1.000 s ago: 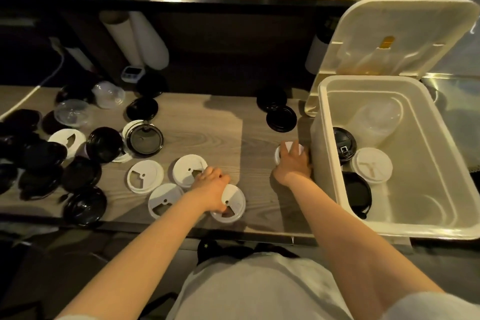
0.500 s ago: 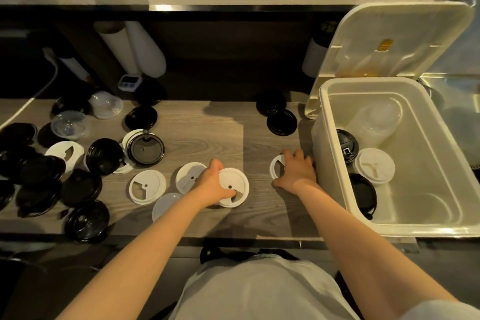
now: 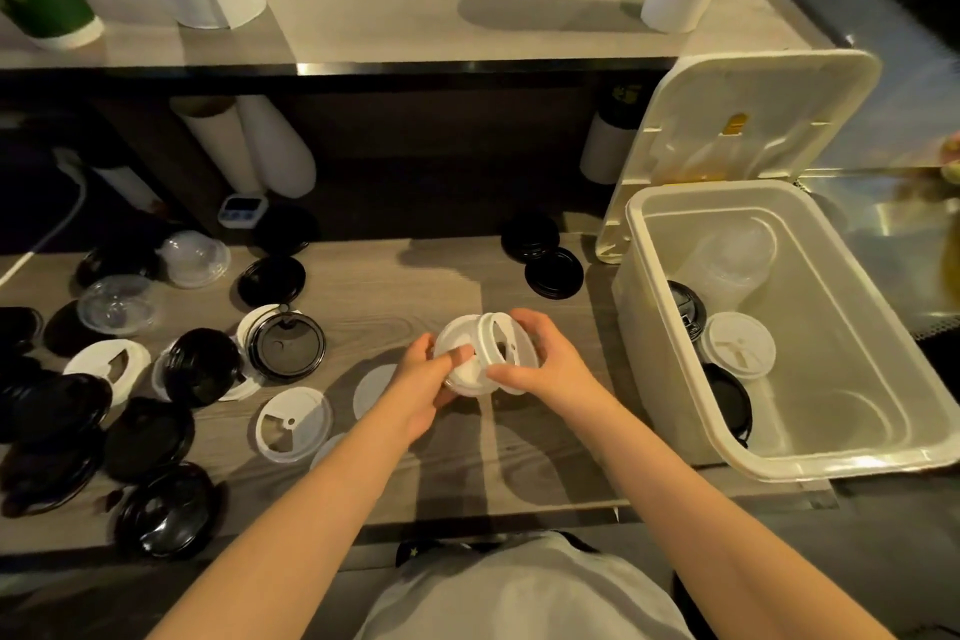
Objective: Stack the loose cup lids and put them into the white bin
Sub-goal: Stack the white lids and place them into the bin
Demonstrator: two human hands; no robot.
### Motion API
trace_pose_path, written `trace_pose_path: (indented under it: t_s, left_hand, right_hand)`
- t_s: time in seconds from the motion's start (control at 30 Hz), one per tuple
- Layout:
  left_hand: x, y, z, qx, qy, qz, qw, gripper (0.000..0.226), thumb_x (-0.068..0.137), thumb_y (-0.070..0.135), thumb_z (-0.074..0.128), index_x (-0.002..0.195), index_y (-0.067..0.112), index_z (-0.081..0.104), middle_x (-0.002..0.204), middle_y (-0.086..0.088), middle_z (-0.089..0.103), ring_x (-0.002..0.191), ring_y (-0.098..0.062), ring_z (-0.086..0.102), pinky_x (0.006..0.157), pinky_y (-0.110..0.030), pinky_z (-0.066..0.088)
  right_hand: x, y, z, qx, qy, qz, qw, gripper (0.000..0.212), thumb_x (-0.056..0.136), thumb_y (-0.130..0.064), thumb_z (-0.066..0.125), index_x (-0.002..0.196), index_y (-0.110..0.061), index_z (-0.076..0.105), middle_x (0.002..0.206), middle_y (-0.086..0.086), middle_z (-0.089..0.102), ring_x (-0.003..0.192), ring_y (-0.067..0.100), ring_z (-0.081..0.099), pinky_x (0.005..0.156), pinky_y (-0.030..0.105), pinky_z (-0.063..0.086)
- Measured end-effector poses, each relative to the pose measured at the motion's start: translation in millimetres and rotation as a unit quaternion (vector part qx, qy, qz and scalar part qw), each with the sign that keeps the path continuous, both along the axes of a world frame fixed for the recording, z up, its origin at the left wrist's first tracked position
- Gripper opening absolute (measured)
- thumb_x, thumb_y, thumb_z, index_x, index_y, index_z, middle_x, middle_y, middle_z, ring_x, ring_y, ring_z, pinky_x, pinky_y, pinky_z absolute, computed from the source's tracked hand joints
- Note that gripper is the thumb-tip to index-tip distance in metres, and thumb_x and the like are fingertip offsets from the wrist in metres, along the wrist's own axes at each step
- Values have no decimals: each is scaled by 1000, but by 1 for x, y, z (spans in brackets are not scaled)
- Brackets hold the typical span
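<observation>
Two white lids held up over the table (image 3: 405, 286) mid-front, just left of the white bin (image 3: 670, 379). Left hand (image 3: 426, 379) grip clenched on left lid (image 3: 460, 353), thumb across its face; lid is round, white, raised rim, tilted toward camera. Right hand (image 3: 545, 366) grip grasping right lid (image 3: 506, 351) by its rim, lid nearly on edge, sip cutout visible, touching or overlapping the left lid; can't tell if nested.

More white lids flat on table: one with a wedge cutout (image 3: 293, 424) front-left of the hands, one plain (image 3: 374, 390) partly hidden by left wrist, another (image 3: 106, 369) far left. Black lids (image 3: 148, 437) crowd the left end up to the front edge; two black lids (image 3: 553, 273) sit near the bin's back corner. Clear dome lids (image 3: 195, 257) back left.

Bin open, its cover (image 3: 753, 130) propped upright behind. Inside: one white lid (image 3: 737, 343), black lids (image 3: 685, 307) along the left wall, right half bare.

Open table between hands and bin, and in front of hands to the table edge.
</observation>
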State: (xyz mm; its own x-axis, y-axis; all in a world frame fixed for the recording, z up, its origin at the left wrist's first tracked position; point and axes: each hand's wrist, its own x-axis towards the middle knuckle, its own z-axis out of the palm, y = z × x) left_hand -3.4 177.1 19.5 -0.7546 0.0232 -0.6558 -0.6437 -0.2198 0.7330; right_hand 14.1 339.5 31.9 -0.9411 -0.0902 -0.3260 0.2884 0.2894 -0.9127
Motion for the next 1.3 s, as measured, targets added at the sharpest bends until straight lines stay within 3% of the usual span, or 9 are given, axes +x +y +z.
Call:
trace_pose_path:
  t_s: [0.1, 0.17, 0.37, 0.57, 0.73, 0.9, 1.0, 1.2, 1.3]
  left_hand:
    - [3, -3, 7, 105, -32, 42, 993, 13, 95, 10, 47, 104, 14, 56, 94, -8, 65, 82, -20, 62, 68, -33, 51]
    - [7, -7, 13, 160, -47, 58, 984, 22, 98, 17, 40, 103, 11, 60, 92, -10, 68, 83, -22, 63, 71, -34, 49]
    - [13, -25, 18, 199, -23, 30, 979, 47, 101, 41, 28, 107, 11, 64, 102, -11, 69, 93, -23, 64, 78, -35, 48]
    - [23, -57, 18, 148, 40, -29, 988, 25, 95, 6, 42, 117, 11, 54, 92, -8, 67, 70, -13, 67, 47, -23, 48]
    - [28, -93, 18, 129, 61, -29, 989, 31, 94, 1, 45, 122, 9, 52, 104, -12, 66, 88, -22, 65, 62, -29, 57]
    - [25, -144, 16, 88, 80, 114, 986, 29, 93, -5, 41, 119, 7, 49, 106, -11, 61, 93, -23, 61, 73, -37, 54]
    - [27, -170, 15, 98, 82, 195, 972, 25, 93, -5, 41, 107, 12, 53, 102, -7, 61, 93, -20, 59, 77, -38, 49]
    - [43, -192, 7, 123, 68, 240, 961, 26, 93, 0, 43, 116, 10, 51, 113, -12, 58, 106, -26, 56, 80, -38, 49]
    - [51, -196, 5, 133, 69, 244, 958, 20, 94, 2, 43, 105, 14, 54, 111, -11, 59, 104, -26, 57, 83, -41, 49]
  right_hand:
    - [0, -10, 3, 32, 32, 10, 999, 84, 64, -29, 83, 136, -20, 41, 132, -2, 48, 120, 15, 48, 98, 31, 43]
    - [-1, -17, 5, 98, 71, 35, 992, 86, 66, -29, 84, 139, -19, 38, 136, -2, 43, 122, 12, 42, 100, 28, 38]
    - [3, -46, 7, 202, 184, 111, 955, 91, 65, -44, 78, 143, -21, 36, 143, -4, 37, 129, 22, 37, 105, 30, 31]
    - [7, -70, 7, 266, 225, 161, 923, 94, 67, -52, 77, 145, -28, 32, 145, -4, 35, 125, 26, 40, 102, 39, 39]
    - [10, -96, 5, 219, 221, 173, 934, 99, 66, -44, 81, 147, -24, 28, 149, -2, 33, 133, 18, 32, 110, 35, 29]
    - [13, -114, -11, 212, 146, 147, 955, 80, 81, -35, 71, 147, -22, 27, 149, 0, 33, 135, 17, 32, 107, 36, 36]
    - [16, -119, -29, 286, 120, 189, 932, 62, 87, -26, 64, 142, -17, 36, 148, 3, 33, 132, 25, 38, 100, 33, 39]
    - [9, -136, -43, 388, 49, 319, 864, 86, 85, -17, 65, 150, -33, 11, 160, -4, -4, 147, 24, -1, 117, 43, 16]
    - [5, -149, -32, 402, 101, 339, 845, 81, 82, -22, 65, 149, -32, 19, 159, -3, 2, 147, 22, 1, 117, 45, 14]
